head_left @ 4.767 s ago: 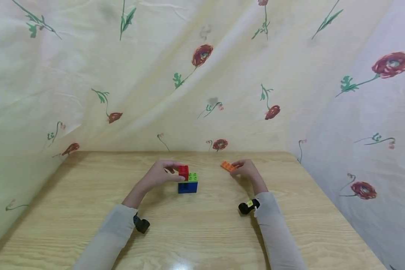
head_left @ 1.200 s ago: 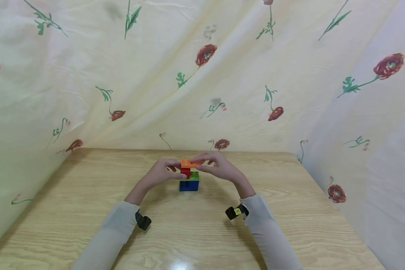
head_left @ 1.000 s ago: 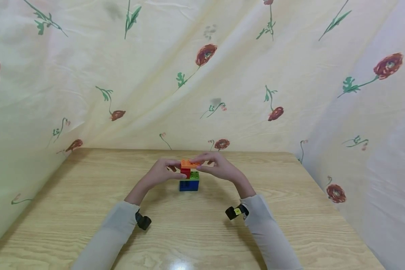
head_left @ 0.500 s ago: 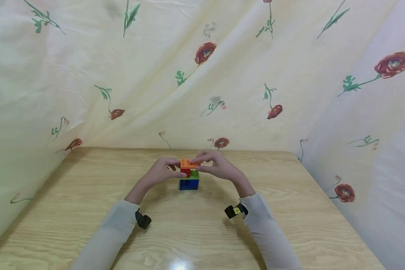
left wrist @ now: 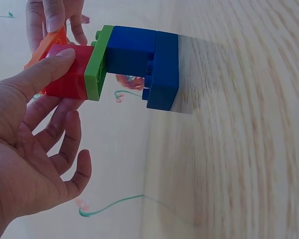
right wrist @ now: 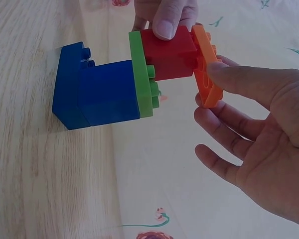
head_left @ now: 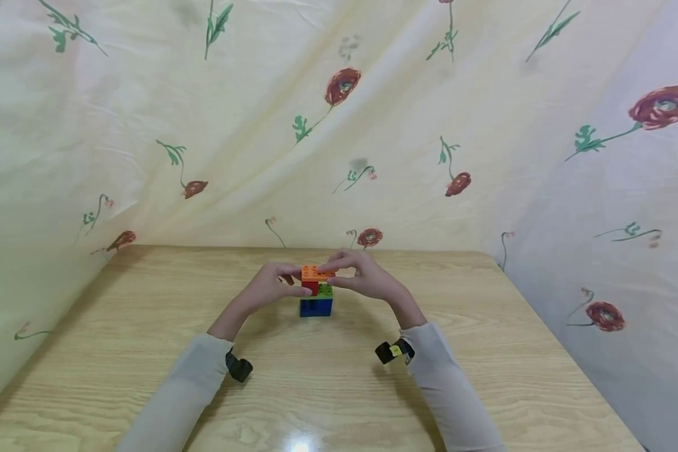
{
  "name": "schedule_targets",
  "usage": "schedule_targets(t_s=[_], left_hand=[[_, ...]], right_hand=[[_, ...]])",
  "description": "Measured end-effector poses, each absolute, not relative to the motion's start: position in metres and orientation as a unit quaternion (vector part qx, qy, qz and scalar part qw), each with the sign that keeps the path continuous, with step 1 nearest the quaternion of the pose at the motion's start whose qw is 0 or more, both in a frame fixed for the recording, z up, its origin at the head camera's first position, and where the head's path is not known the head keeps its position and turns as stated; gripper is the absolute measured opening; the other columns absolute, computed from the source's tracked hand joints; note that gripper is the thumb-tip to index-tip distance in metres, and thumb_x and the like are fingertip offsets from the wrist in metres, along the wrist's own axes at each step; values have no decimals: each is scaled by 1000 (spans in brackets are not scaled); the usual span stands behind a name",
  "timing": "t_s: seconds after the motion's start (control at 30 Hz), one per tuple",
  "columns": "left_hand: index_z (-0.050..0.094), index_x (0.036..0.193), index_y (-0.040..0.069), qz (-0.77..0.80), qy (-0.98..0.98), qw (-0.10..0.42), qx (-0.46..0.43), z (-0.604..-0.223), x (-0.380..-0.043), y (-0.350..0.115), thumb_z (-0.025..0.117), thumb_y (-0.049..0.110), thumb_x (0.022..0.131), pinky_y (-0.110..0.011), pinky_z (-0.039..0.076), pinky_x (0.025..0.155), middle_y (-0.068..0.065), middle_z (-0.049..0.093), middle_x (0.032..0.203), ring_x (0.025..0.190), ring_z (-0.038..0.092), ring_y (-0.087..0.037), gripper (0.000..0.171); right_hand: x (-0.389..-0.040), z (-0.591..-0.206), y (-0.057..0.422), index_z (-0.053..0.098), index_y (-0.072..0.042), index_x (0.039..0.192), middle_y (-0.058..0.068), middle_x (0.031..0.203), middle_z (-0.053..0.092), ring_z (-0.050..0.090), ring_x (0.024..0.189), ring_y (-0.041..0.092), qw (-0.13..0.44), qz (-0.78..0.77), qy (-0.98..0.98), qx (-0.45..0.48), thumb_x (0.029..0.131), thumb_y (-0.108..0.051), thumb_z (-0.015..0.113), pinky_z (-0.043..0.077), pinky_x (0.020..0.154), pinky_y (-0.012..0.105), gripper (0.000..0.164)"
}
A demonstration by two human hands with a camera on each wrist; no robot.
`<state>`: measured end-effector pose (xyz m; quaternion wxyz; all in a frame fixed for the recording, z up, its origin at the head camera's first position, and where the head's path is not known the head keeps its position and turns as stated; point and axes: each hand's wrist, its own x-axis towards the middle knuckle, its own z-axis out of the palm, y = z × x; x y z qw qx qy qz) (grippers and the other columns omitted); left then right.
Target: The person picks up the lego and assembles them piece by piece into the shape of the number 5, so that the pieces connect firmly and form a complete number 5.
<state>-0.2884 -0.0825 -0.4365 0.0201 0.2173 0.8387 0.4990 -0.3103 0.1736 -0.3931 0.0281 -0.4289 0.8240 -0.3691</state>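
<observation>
A small tower of toy building bricks stands on the table. At its base is a blue brick [right wrist: 69, 89], carrying a second blue brick [right wrist: 110, 94] on part of its top. Over that lies a thin green brick [right wrist: 141, 82], then a red brick [right wrist: 170, 57] at one end of the green one. My left hand [head_left: 264, 289] pinches the red brick between thumb and fingers from the left. My right hand [head_left: 367, 279] pinches a thin orange brick [right wrist: 207, 64] at the red brick's top, its free end overhanging to the right. Red studs show between the two.
The wooden table [head_left: 311, 383] extends on all sides of the tower. Behind it hangs a flowered cloth [head_left: 248, 125], which also runs along both sides. Each wrist wears a black camera, the left camera [head_left: 240, 368] and the right camera [head_left: 390, 351].
Since the earliest frame, my right hand has brought the orange brick from the table at the right onto the red brick. Over the last second both hands have stayed nearly still.
</observation>
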Motion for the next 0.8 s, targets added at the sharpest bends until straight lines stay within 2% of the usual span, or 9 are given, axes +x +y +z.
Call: schedule_targets(t_s=[0.17, 0.37, 0.47, 0.67, 0.8], left_hand=[[78, 116, 13, 497, 841, 23, 213, -434, -287, -82, 83, 27, 86, -34, 49, 77, -6, 74, 105, 91, 59, -21, 33], [78, 114, 13, 493, 843, 24, 212, -433, -285, -82, 83, 27, 86, -33, 49, 77, -5, 73, 104, 91, 59, -20, 31], [79, 113, 13, 492, 843, 24, 214, -433, -285, -82, 83, 26, 86, -33, 49, 77, -5, 74, 104, 90, 59, -20, 31], [78, 114, 14, 489, 844, 23, 220, -433, -285, -82, 83, 25, 86, -33, 48, 75, -4, 75, 105, 88, 58, -19, 31], [78, 116, 14, 487, 846, 24, 217, -433, -284, -83, 83, 26, 86, -33, 48, 75, -4, 76, 107, 89, 58, -19, 33]], right_hand=[[-308, -391, 172, 74, -9, 123, 9, 118, 66, 57, 109, 23, 28, -363, 828, -426, 95, -7, 71, 52, 91, 43, 29], [-306, -390, 171, 75, -11, 123, 9, 118, 65, 56, 108, 23, 34, -356, 837, -415, 94, -5, 71, 52, 91, 48, 30], [-305, -390, 170, 75, -11, 123, 9, 117, 65, 57, 108, 22, 32, -357, 836, -416, 94, -5, 71, 52, 91, 46, 30], [-306, -391, 171, 75, -12, 124, 8, 116, 67, 58, 106, 22, 21, -351, 832, -429, 95, -7, 71, 50, 89, 34, 30], [-305, -391, 171, 74, -11, 125, 8, 116, 67, 58, 107, 22, 20, -348, 832, -432, 96, -9, 70, 51, 90, 39, 29]])
